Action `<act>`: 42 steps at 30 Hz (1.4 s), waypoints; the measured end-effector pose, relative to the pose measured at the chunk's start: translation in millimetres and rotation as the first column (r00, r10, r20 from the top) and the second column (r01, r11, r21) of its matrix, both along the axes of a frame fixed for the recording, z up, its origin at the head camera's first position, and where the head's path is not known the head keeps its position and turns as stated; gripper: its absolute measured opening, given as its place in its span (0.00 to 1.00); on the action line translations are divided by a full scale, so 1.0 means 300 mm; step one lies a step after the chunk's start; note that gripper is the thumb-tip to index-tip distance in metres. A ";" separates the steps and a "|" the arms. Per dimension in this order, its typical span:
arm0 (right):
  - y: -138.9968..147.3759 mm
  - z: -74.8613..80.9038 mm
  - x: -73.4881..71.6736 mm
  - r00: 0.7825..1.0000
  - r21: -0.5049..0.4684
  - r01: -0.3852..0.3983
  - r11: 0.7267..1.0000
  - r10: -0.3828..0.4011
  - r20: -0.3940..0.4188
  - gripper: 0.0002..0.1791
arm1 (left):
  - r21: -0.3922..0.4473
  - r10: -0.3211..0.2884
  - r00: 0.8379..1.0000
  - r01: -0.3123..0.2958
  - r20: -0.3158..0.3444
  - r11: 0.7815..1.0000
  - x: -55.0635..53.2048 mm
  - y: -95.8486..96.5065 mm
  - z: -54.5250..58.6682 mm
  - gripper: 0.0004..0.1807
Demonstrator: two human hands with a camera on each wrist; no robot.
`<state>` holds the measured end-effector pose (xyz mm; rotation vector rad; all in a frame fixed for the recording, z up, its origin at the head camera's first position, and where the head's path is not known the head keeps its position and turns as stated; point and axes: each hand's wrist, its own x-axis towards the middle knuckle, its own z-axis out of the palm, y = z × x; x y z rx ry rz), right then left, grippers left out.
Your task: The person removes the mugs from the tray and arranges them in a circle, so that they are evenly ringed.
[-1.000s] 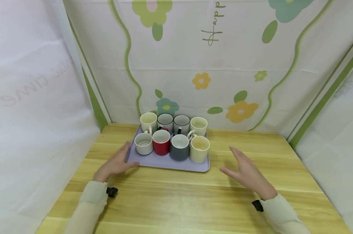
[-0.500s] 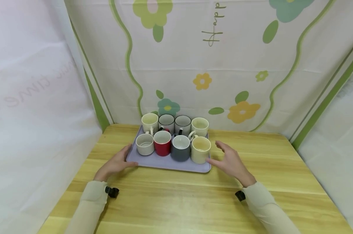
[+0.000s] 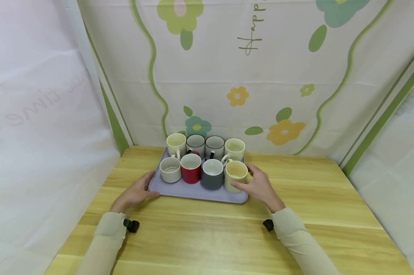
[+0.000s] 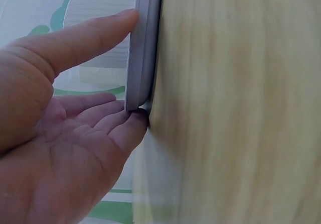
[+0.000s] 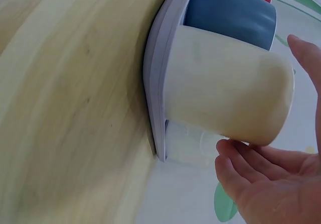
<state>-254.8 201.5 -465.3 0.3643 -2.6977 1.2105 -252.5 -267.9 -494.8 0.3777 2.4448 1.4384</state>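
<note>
A lilac tray (image 3: 196, 191) carries two rows of mugs. Its front right corner holds a pale yellow mug (image 3: 235, 175); my right hand (image 3: 260, 188) is spread about that mug. In the right wrist view the fingers touch or nearly touch the side of the yellow mug (image 5: 225, 83), while the thumb stands off it. My left hand (image 3: 135, 194) is at the tray's left edge. The left wrist view has its thumb tip against the tray rim (image 4: 144, 43), with the fingertips at the corner, little curled.
Along the front stand a ribbed white mug (image 3: 170, 173), a red mug (image 3: 191, 173) and a dark grey mug (image 3: 212, 179). Behind are two black-rimmed white mugs (image 3: 215, 147) between two cream ones (image 3: 176, 143). A patterned curtain (image 3: 207, 68) hangs behind the wooden table (image 3: 207, 236).
My right hand has moved left from beyond the tray's right side to the pale yellow mug. The left hand has stayed by the tray's left edge. Tray and mugs look unmoved.
</note>
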 end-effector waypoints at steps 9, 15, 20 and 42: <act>-0.041 -0.007 -0.016 0.993 -0.008 0.117 0.993 -0.117 -0.008 0.47 | -0.007 0.008 1.000 -0.008 0.004 1.000 0.005 0.007 0.002 0.55; -0.063 -0.006 -0.023 0.988 -0.042 0.155 0.987 -0.155 -0.008 0.44 | -0.019 0.014 1.000 -0.014 0.006 1.000 0.011 -0.002 0.008 0.55; -0.069 -0.001 -0.026 0.985 -0.059 0.173 0.983 -0.173 0.005 0.43 | -0.015 0.018 1.000 -0.018 0.001 1.000 0.012 -0.009 0.009 0.55; -0.018 0.000 -0.018 0.993 -0.170 0.113 0.979 -0.105 0.056 0.42 | -0.031 0.026 1.000 -0.026 0.003 0.999 0.012 0.005 0.008 0.54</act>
